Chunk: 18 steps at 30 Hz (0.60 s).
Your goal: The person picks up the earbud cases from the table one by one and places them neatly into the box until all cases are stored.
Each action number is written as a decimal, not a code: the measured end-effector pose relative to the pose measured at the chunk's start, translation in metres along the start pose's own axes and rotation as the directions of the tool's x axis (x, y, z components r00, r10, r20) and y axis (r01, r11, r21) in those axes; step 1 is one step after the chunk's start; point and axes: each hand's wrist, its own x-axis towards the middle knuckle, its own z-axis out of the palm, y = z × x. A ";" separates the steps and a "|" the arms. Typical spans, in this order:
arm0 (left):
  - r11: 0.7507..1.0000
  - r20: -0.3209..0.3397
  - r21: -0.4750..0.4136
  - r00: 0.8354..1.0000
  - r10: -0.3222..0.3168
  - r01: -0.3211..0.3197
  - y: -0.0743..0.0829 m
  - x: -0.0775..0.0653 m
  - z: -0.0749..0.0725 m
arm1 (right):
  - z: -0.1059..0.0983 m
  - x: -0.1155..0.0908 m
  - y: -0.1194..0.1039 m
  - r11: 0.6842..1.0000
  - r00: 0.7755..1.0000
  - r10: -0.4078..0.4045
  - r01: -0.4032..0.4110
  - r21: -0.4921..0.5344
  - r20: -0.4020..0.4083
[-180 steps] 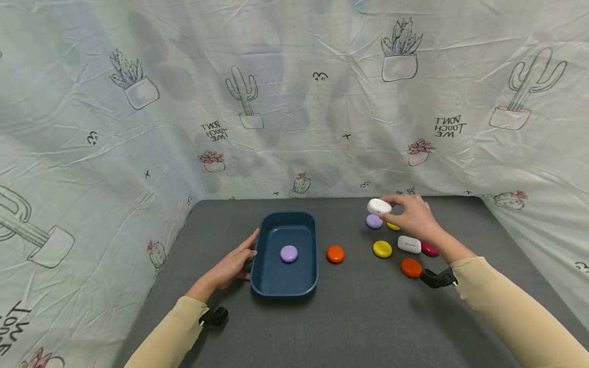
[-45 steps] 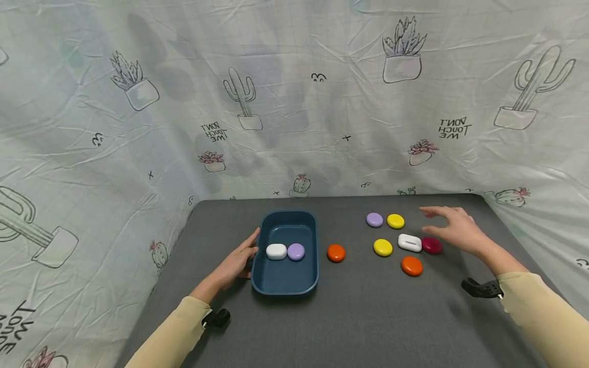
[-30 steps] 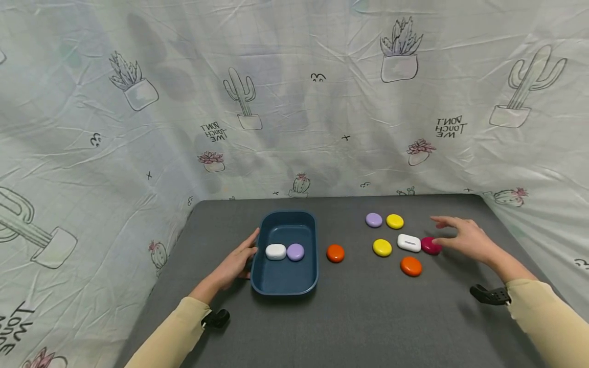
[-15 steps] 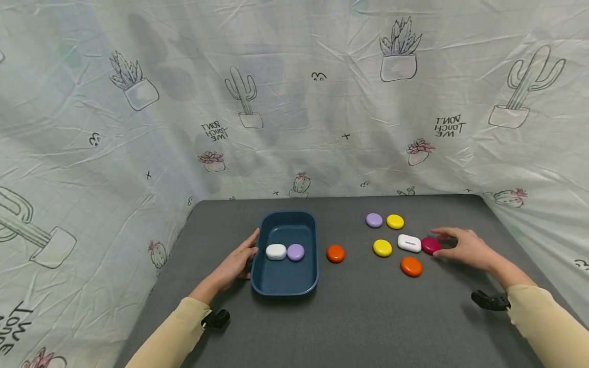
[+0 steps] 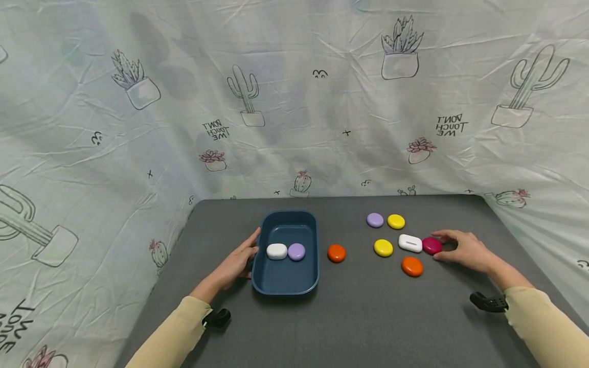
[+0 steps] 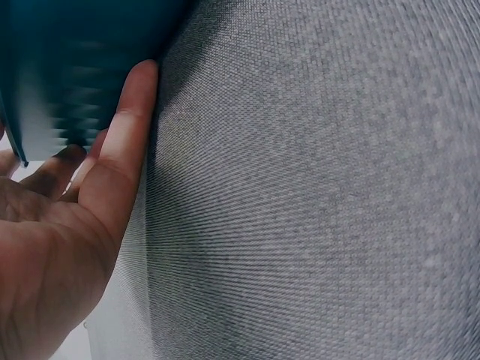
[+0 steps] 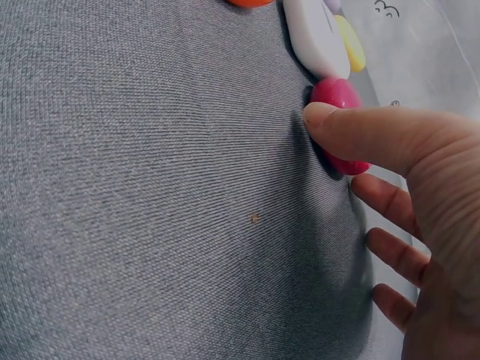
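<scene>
Thumb and fingers of the right hand (image 5: 467,251) pinched the red piece (image 5: 431,246), which lay toward the right edge of the table (image 5: 368,317), at a white bar's end (image 5: 410,243). Beside them lay an orange disc (image 5: 412,266) and a yellow disc (image 5: 383,248); nearer the far edge were another yellow disc (image 5: 396,221) and a lilac disc (image 5: 375,220). Fingers straight, the left hand (image 5: 232,267) touched the left wall of the tray (image 5: 285,281), which held a white piece (image 5: 276,251) and a lilac piece (image 5: 296,252). Another orange disc (image 5: 336,253) lay near the tray's right edge.
</scene>
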 end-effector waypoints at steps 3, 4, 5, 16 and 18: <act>1.000 -0.005 0.001 1.000 -0.007 0.007 0.001 0.000 0.000 | 0.001 0.000 0.000 1.000 1.000 -0.004 0.004 0.000 -0.002; 1.000 -0.005 0.001 1.000 -0.008 0.008 0.001 0.000 0.001 | 0.001 0.000 0.000 1.000 1.000 -0.003 0.003 0.002 -0.002; 1.000 -0.006 0.002 1.000 -0.008 0.008 0.001 0.000 0.001 | 0.001 0.000 0.000 1.000 1.000 -0.001 0.001 0.004 -0.002; 1.000 -0.008 0.009 1.000 -0.003 0.003 0.001 0.000 0.002 | 0.005 -0.001 -0.001 1.000 1.000 0.013 -0.013 0.005 -0.012; 1.000 -0.007 0.007 1.000 -0.003 0.003 0.000 0.000 0.002 | 0.005 -0.001 -0.002 1.000 1.000 0.014 -0.014 0.007 -0.011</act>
